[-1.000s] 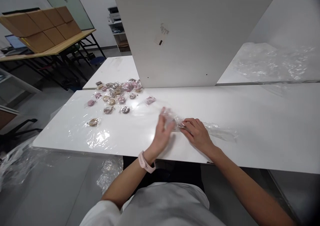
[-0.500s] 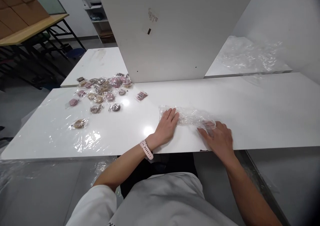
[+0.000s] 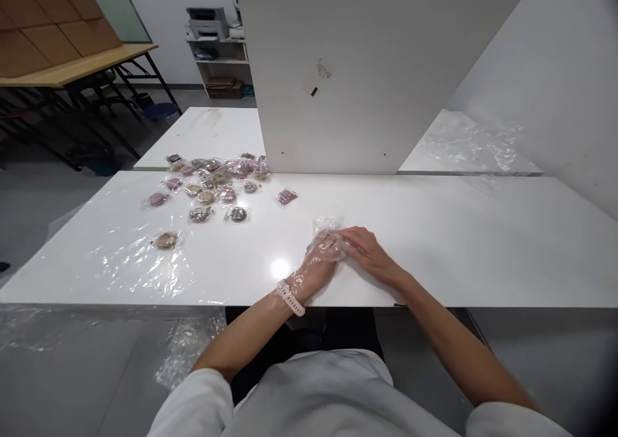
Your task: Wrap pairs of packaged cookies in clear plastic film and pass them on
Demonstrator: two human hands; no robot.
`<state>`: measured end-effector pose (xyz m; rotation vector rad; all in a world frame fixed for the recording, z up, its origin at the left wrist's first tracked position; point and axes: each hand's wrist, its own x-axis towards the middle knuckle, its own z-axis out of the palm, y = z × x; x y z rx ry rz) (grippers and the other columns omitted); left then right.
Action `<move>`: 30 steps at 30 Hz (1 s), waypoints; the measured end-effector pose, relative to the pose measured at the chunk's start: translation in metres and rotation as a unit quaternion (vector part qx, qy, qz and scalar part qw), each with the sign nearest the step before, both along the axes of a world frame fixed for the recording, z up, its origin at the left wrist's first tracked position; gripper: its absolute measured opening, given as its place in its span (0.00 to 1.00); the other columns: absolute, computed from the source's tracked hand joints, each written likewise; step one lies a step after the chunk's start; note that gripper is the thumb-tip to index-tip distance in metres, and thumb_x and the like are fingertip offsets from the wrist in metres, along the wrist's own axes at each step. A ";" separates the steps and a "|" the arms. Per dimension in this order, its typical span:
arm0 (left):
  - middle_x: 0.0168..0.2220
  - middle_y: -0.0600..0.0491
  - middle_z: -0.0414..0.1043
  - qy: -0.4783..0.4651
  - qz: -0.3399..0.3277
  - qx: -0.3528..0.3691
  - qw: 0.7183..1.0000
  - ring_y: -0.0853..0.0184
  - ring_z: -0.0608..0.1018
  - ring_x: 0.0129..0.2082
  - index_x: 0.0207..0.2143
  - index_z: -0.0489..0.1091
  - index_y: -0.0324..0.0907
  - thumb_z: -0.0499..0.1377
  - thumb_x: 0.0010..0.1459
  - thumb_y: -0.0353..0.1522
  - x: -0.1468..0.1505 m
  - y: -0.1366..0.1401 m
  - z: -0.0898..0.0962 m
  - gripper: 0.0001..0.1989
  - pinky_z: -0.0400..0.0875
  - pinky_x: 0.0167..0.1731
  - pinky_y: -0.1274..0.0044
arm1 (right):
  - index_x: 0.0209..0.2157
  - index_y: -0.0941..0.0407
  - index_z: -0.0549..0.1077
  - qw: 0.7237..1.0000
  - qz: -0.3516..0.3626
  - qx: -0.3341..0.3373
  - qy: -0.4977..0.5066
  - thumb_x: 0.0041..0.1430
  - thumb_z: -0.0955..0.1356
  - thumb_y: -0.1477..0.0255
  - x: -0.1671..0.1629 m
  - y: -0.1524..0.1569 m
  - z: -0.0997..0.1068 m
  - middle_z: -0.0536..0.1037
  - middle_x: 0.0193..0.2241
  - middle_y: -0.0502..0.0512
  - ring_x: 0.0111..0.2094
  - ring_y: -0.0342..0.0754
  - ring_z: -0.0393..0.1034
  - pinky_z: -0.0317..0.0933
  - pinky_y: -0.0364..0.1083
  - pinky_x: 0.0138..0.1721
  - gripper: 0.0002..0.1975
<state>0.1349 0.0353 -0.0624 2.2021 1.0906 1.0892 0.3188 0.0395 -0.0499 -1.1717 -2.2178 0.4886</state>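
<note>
A crumpled strip of clear plastic film (image 3: pixel 326 223) lies on the white table in front of me, folded over on itself. My left hand (image 3: pixel 316 266), with a pale pink watch band at the wrist, rests flat on the film. Part of the film covers its fingers and blurs them. From the right, my right hand (image 3: pixel 369 251) reaches in with its fingers closed on the film's folded end, close against the left fingers. Small wrapped discs, like packaged biscuits (image 3: pixel 206 197), are spread to the left in brown, yellow and pink. A flat pink packet (image 3: pixel 287 196) lies nearest the hands.
An upright white panel (image 3: pixel 338 102) stands at the table's back edge. More clear film (image 3: pixel 470 141) is heaped behind on the right. A clear sheet (image 3: pixel 140 273) covers the table's left part. Film (image 3: pixel 186 353) also hangs below the front edge. Cardboard boxes (image 3: pixel 58 25) stand far left.
My right hand has moved left, bringing the film's right end over my left hand. The stretched strip is now bunched and folded. The view has tilted up slightly.
</note>
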 end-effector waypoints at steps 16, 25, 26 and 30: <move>0.41 0.48 0.77 0.076 0.004 -0.153 0.985 0.61 0.76 0.43 0.45 0.75 0.42 0.56 0.66 0.36 -0.028 0.075 0.029 0.11 0.71 0.42 0.72 | 0.41 0.55 0.76 0.959 -0.119 -0.215 0.139 0.66 0.62 0.52 0.001 0.058 0.004 0.77 0.28 0.52 0.28 0.47 0.70 0.68 0.47 0.31 0.22; 0.33 0.46 0.74 0.158 0.086 -0.125 0.976 0.57 0.74 0.42 0.27 0.72 0.41 0.52 0.68 0.41 -0.005 0.108 0.024 0.19 0.63 0.43 0.68 | 0.57 0.51 0.71 0.994 -0.089 -0.027 0.056 0.67 0.60 0.62 -0.016 0.082 0.009 0.73 0.56 0.59 0.57 0.57 0.66 0.63 0.57 0.55 0.21; 0.32 0.48 0.74 0.126 0.077 -0.142 0.979 0.58 0.75 0.40 0.30 0.73 0.41 0.52 0.68 0.40 -0.007 0.108 0.023 0.17 0.64 0.43 0.68 | 0.62 0.50 0.67 0.997 -0.038 -0.059 0.032 0.67 0.61 0.61 -0.016 0.082 0.011 0.74 0.55 0.58 0.55 0.57 0.67 0.64 0.57 0.54 0.24; 0.33 0.52 0.76 -0.074 0.069 -0.243 0.965 0.64 0.76 0.35 0.55 0.67 0.43 0.53 0.67 0.41 -0.018 0.104 0.022 0.18 0.66 0.38 0.73 | 0.68 0.51 0.58 0.987 0.030 -0.149 -0.051 0.62 0.68 0.60 -0.011 0.079 0.025 0.77 0.51 0.60 0.49 0.58 0.69 0.65 0.56 0.48 0.35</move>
